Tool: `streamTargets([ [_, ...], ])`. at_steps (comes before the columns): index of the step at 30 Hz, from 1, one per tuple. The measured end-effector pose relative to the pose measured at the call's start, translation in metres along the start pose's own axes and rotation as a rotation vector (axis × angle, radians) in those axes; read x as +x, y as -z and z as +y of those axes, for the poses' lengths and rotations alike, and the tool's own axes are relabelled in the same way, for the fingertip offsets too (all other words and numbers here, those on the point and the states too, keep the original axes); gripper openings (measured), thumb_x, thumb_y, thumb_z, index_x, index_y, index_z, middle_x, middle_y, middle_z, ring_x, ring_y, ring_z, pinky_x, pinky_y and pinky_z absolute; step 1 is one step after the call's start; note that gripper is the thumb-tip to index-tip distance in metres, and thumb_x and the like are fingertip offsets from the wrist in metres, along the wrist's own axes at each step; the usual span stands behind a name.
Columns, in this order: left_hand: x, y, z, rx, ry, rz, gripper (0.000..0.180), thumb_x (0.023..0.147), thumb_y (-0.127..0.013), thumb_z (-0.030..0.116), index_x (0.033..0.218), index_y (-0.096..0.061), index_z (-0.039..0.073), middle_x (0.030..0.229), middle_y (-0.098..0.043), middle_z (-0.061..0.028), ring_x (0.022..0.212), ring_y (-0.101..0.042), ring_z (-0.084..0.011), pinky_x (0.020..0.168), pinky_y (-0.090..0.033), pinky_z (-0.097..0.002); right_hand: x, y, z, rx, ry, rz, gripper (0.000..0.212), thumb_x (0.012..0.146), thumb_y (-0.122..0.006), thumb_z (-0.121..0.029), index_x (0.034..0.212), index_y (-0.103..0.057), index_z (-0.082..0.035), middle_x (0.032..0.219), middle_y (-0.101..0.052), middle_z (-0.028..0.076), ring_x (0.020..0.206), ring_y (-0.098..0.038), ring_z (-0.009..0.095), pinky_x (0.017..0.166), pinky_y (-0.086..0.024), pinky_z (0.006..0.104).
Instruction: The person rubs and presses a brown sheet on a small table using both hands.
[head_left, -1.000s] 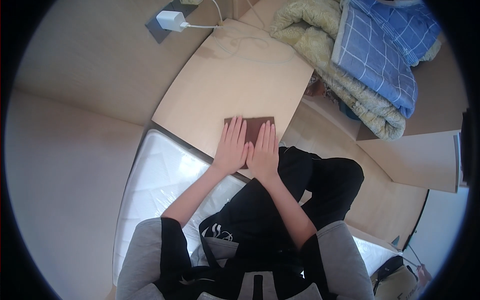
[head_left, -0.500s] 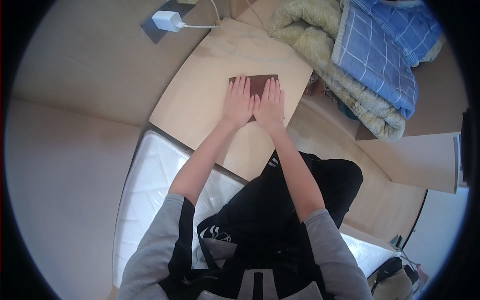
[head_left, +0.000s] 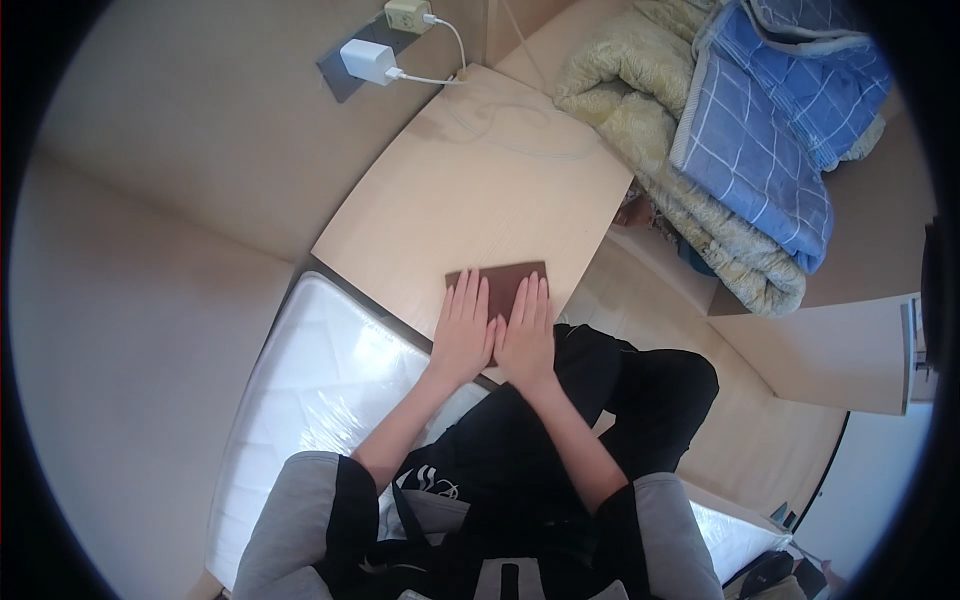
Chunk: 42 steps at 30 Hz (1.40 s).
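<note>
Spreading across the near end of the worktop [head_left: 480, 180], toward its right edge: a brown cloth [head_left: 510, 283], roughly square, far edge and middle in plain sight, near part mostly hidden under the palms. Cannot tell whether folded or a single layer.

Lying directly beneath both hands. Covering its left side with the left hand [head_left: 462, 325], its right side with the right hand [head_left: 525, 328], leaving a brown gap between and a narrow strip beyond the fingertips. Laid flat, both hands, fingers straight and close together, pointing to the far side, thumbs meeting or nearly so in the middle. Gripping nothing with either hand; touching the cloth from above only.

Judging by this pose, most likely at the pressing, smoothing or wiping step. Calling next, probably, for even weight through both palms and for keeping the cloth's corners flat, with some care at the near edge, so close under the wrists.

Showing farther out, just left of the worktop's near end: a white mattress [head_left: 320, 350] in clear wrapping. Sitting near, partly against the worktop's near right corner: dark trousers [head_left: 650, 390]. Plugged in at the far left: a white charger [head_left: 368, 62] and a cream plug [head_left: 408, 15], both with cables. Heaped at the far right: a yellow quilt [head_left: 620, 75] and a blue checked quilt [head_left: 745, 150], well apart from the hands.
</note>
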<state>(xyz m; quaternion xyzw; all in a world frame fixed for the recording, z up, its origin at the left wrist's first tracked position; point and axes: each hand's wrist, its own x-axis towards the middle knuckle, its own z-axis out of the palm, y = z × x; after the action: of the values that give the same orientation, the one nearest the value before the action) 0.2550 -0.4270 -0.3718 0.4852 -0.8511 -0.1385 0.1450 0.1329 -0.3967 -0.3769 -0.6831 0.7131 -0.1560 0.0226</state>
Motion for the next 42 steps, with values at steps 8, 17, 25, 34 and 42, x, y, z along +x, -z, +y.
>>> streamTargets([
  [8, -0.032, 0.002, 0.007, 0.014, 0.087, -0.055, 0.061, 0.092, -0.041, 0.025, 0.139, -0.025, -0.011, 0.148, -0.022, -0.0260, 0.141, -0.017, -0.0359, 0.114, -0.014, -0.0458, -0.019, 0.010, -0.017, 0.044, -0.011, -0.109, 0.066, 0.088, -0.047, -0.026, 0.140, -0.026, 0.010, 0.147, -0.026, 0.024, 0.139, -0.023, 0.035, 0.112, -0.021, 0.0443],
  [17, 0.027, -0.003, -0.033, 0.113, 0.127, 0.129, 0.061, 0.094, -0.037, 0.027, 0.141, -0.023, -0.009, 0.148, -0.023, -0.0242, 0.140, -0.019, -0.0331, 0.115, -0.014, -0.0445, 0.054, -0.018, -0.009, 0.096, 0.145, 0.032, 0.060, 0.091, -0.042, -0.025, 0.139, -0.029, 0.008, 0.145, -0.029, 0.024, 0.138, -0.024, 0.034, 0.113, -0.019, 0.0444],
  [25, 0.112, -0.002, -0.081, 0.184, 0.148, 0.136, 0.061, 0.096, -0.033, 0.031, 0.142, -0.023, -0.007, 0.150, -0.020, -0.0204, 0.142, -0.016, -0.0299, 0.116, -0.012, -0.0421, 0.144, -0.050, -0.011, 0.045, 0.087, 0.128, 0.056, 0.091, -0.039, -0.025, 0.138, -0.033, 0.006, 0.145, -0.033, 0.019, 0.137, -0.027, 0.030, 0.113, -0.019, 0.0448],
  [34, 0.084, -0.001, -0.065, 0.114, 0.156, 0.138, 0.059, 0.095, -0.035, 0.029, 0.140, -0.026, -0.008, 0.148, -0.023, -0.0230, 0.141, -0.017, -0.0330, 0.115, -0.014, -0.0447, 0.115, -0.044, -0.007, 0.109, 0.133, 0.112, 0.056, 0.093, -0.038, -0.024, 0.139, -0.031, 0.006, 0.146, -0.031, 0.020, 0.138, -0.025, 0.031, 0.113, -0.019, 0.0453],
  [42, -0.009, 0.009, -0.024, 0.056, 0.060, 0.033, 0.061, 0.092, -0.043, 0.026, 0.140, -0.026, -0.008, 0.148, -0.022, -0.0257, 0.140, -0.017, -0.0371, 0.114, -0.014, -0.0479, 0.016, 0.007, -0.001, 0.179, 0.196, -0.043, 0.059, 0.091, -0.046, -0.026, 0.137, -0.032, 0.009, 0.144, -0.032, 0.022, 0.137, -0.027, 0.032, 0.112, -0.022, 0.0453],
])
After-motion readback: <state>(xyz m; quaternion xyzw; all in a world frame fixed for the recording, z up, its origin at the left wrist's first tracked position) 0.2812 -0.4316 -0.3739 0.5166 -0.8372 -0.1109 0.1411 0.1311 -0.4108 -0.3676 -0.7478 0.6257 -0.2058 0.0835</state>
